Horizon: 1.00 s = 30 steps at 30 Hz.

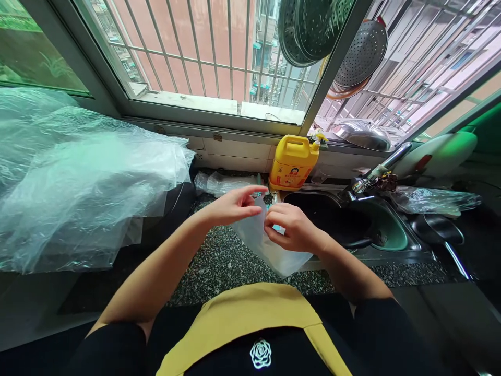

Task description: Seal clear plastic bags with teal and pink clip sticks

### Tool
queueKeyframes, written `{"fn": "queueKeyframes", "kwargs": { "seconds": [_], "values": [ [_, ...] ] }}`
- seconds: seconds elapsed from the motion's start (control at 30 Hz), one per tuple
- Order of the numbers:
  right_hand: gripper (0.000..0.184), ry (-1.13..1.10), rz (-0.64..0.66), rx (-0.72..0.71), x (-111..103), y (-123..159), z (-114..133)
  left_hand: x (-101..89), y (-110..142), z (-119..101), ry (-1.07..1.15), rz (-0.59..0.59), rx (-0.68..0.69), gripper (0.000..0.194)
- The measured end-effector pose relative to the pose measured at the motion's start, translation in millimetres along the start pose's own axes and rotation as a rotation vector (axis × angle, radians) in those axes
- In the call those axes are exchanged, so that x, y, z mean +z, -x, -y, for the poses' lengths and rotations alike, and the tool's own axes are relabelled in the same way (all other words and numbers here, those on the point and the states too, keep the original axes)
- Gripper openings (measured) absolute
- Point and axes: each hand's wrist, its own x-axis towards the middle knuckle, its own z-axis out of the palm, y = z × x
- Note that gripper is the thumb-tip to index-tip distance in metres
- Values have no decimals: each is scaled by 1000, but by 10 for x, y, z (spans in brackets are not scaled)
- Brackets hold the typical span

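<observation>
A translucent white plastic bag (pixel 279 256) hangs in front of me over the speckled countertop (pixel 219 263), its top between my two hands. My right hand (pixel 291 225) is closed, its fingers curled and pinched on the upper right part of the bag. My left hand (pixel 237 204) is at the bag's upper left corner, with thumb and forefinger held apart; the other fingers are partly hidden. Small light-blue patches show by the right fingers, too small to make out.
A yellow jug (pixel 293 164) with a pump stands behind the hands. To the right are a sink (pixel 391 227), a faucet (pixel 366 180) and a black pan (pixel 436 230). Clear plastic sheeting (pixel 86 183) is heaped at left. Colanders (pixel 362 55) hang by the window.
</observation>
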Motion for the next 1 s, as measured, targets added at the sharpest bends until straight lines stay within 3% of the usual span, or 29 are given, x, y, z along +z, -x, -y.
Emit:
{"fn": "queueKeyframes", "kwargs": {
  "seconds": [0.03, 0.1, 0.3, 0.43, 0.63, 0.73, 0.83, 1.0],
  "values": [
    [16, -10, 8, 3, -5, 6, -11, -12, -56, 2, 55, 64, -48, 23],
    [15, -77, 24, 41, -13, 38, -71, -22, -101, 28, 105, 83, -75, 7],
    [24, -441, 220, 255, 15, 243, -467, -96, 55, 90, 112, -176, 10, 7],
    [22, -574, 321, 363, 200, 395, -657, -256, 116, 133, 181, -339, 11, 9],
    [20, -503, 218, 404, 727, 620, -678, -448, 152, 182, 196, -501, 66, 6],
    [21, -499, 134, 454, 831, 729, -606, -512, 146, 202, 166, -594, 90, 7],
    [20, -529, 102, 472, 710, 821, -496, -568, 101, 311, 128, -695, 72, 8],
    [24, -612, 61, 526, 271, 922, -376, -576, 13, 642, 28, -749, 39, 9]
  ]
}}
